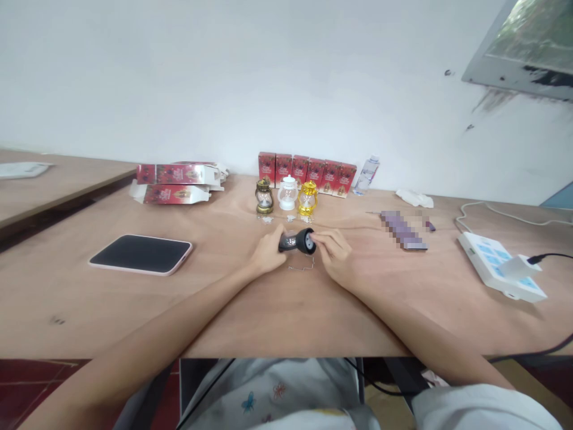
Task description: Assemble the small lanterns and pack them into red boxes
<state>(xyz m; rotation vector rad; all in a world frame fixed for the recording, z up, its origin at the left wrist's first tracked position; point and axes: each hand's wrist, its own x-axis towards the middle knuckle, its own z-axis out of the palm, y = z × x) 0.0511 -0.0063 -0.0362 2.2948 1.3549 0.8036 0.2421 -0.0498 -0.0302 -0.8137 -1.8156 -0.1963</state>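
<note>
My left hand (269,249) is closed around the top end of a small black lantern (290,241) with a clear middle. The lantern lies on its side in the air, its round base turned to the right. Against that base, my right hand (333,248) has its thumb and fingertips pinched together; whatever is between them is too small to make out. A thin bent wire handle (301,268) rests on the table just below the lantern. Behind stand a bronze lantern (264,197), a white lantern (287,194) and a gold lantern (307,199), with small pale pieces (290,218) in front.
Several red boxes (307,173) line the wall beside a plastic bottle (367,174). Flattened red cartons (174,184) are stacked back left, a tablet-like device (141,255) nearer. To the right are a blurred-out phone (401,230), a tissue (415,198) and a white power strip (486,257) with cables.
</note>
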